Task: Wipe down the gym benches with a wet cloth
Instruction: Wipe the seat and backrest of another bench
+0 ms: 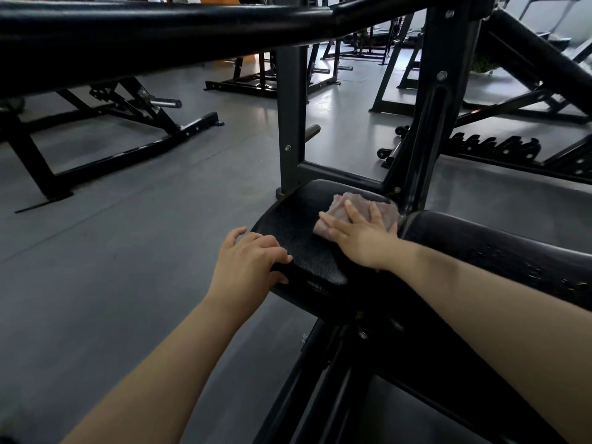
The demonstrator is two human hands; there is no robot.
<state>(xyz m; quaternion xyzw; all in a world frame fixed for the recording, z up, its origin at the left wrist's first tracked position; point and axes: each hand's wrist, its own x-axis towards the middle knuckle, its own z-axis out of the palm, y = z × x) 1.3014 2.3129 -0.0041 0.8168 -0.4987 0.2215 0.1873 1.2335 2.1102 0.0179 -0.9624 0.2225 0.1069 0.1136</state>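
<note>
A black padded bench seat (304,232) lies in the middle of the view, with the long back pad (499,251) running off to the right. A folded grey-pink cloth (352,203) sits on the far part of the seat. My right hand (358,233) presses flat on the cloth with straight, spread fingers. At the seat's near left edge my left hand (250,261) grips the pad, thumb curled under the rim and fingers on top.
Black steel uprights (291,123) of the bench frame rise just behind the seat, and a thick black bar (160,30) crosses overhead. Other benches (121,123) and racks stand on the grey floor (128,267) to the left and behind.
</note>
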